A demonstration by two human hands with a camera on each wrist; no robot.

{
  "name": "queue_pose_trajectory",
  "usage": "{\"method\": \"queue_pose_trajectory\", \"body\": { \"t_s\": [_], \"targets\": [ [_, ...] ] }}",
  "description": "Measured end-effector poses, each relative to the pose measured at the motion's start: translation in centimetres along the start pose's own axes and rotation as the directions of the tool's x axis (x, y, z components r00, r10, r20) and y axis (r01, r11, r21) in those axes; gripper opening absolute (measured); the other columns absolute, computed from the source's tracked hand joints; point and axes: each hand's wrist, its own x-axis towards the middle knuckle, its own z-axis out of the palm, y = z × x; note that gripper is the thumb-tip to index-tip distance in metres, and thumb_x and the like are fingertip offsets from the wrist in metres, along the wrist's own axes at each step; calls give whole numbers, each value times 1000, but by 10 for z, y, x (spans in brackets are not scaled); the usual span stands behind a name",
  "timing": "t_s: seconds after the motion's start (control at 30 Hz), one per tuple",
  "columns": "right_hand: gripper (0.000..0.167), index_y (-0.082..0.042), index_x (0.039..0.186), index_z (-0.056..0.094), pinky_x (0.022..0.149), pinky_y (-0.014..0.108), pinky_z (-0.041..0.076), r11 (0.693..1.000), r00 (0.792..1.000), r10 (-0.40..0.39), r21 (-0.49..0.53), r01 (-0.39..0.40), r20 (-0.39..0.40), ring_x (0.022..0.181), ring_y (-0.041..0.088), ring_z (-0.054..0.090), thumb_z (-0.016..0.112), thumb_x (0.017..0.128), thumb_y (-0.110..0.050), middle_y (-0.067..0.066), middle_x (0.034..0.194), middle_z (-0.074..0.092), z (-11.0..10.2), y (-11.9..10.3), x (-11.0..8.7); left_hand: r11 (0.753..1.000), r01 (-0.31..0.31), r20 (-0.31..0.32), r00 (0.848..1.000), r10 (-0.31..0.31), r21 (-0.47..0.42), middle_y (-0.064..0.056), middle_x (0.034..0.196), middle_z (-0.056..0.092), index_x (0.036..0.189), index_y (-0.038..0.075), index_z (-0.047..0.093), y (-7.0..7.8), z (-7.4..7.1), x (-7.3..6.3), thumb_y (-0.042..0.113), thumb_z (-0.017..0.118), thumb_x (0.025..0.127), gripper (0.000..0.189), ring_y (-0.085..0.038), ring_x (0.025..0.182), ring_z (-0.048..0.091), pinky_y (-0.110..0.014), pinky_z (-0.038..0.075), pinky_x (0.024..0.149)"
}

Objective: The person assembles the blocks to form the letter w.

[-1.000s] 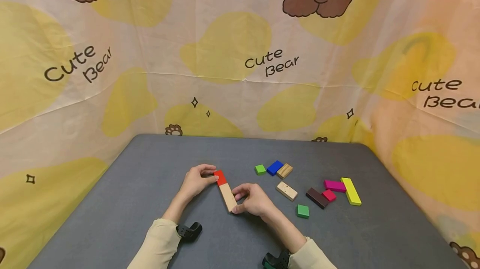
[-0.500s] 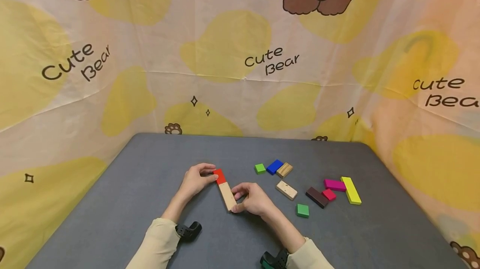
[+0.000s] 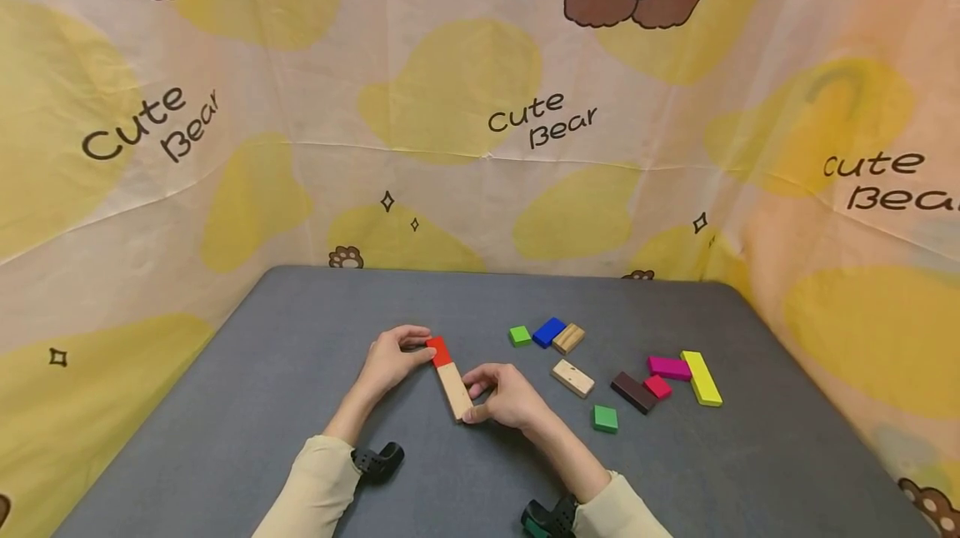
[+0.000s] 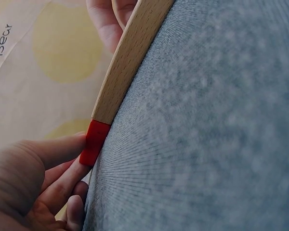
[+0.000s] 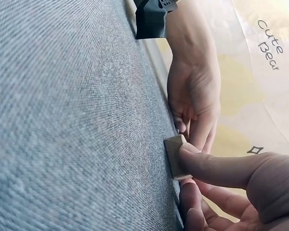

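A small red block [image 3: 440, 351] lies end to end with a longer plain wooden block [image 3: 454, 391], forming one straight strip on the table. My left hand [image 3: 390, 361] pinches the red block at the far end, thumb and fingertips on its sides. At the near end, my right hand [image 3: 508, 398] holds the wooden block between thumb and fingers. The left wrist view shows the red block [image 4: 95, 142] flush against the wooden block [image 4: 127, 67]. In the right wrist view, the thumb covers part of the wooden block's end face [image 5: 174, 156].
To the right lie a light green block [image 3: 520, 336], a blue block [image 3: 549, 332], a striped wooden block [image 3: 568, 339], a speckled wooden block [image 3: 572, 378] and a green block [image 3: 604, 419]. Farther right are dark brown [image 3: 633, 393], pink-red [image 3: 657, 386], magenta [image 3: 669, 368] and yellow blocks [image 3: 702, 378].
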Motion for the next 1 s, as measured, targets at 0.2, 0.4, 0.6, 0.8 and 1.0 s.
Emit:
{"method": "queue_pose_trajectory", "body": {
  "t_s": [0.2, 0.4, 0.6, 0.8, 1.0],
  "targets": [
    [43, -3, 106, 71, 70, 33, 42, 1000, 1000, 3, 0, -3, 0, 80, 20, 54, 88, 67, 5, 8, 87, 64, 0, 0, 0, 1000, -7, -10, 1000, 7, -4, -4, 107, 72, 118, 7, 70, -1, 0, 0, 15, 80, 84, 36, -25, 109, 62, -48, 43, 97],
    [41, -4, 105, 71, 67, 31, 42, 1000, 1000, -3, -22, 2, -14, 78, 19, 54, 88, 68, 3, 6, 85, 64, 2, 1, 1, 1000, -17, -18, 1000, 17, -20, -5, 112, 71, 120, 9, 70, -1, 0, -1, 16, 82, 83, 40, -25, 109, 61, -46, 44, 95],
    [39, -4, 104, 72, 68, 31, 42, 999, 1000, 5, -44, -5, -18, 78, 19, 54, 88, 69, 1, 5, 84, 64, 2, 1, 1, 1000, -6, 45, 999, 7, -29, -4, 120, 67, 127, 9, 66, 2, -2, -3, 24, 88, 76, 57, -26, 113, 56, -47, 42, 97],
    [38, -5, 103, 72, 67, 31, 42, 999, 1000, 9, -49, -10, -25, 78, 19, 53, 88, 69, 0, 5, 84, 64, 0, 0, 1, 1000, -17, 84, 996, 18, -17, -3, 124, 63, 128, 9, 65, 5, -2, -3, 29, 91, 71, 66, -27, 114, 52, -47, 41, 96],
    [38, -4, 103, 72, 68, 30, 41, 999, 1000, 10, -47, -12, -24, 78, 18, 53, 88, 69, 0, 5, 84, 64, 2, 0, 0, 1000, -10, 85, 996, 10, -8, -4, 125, 62, 129, 8, 64, 5, -1, -4, 28, 90, 72, 66, -28, 115, 51, -48, 41, 97]
  ]
}}
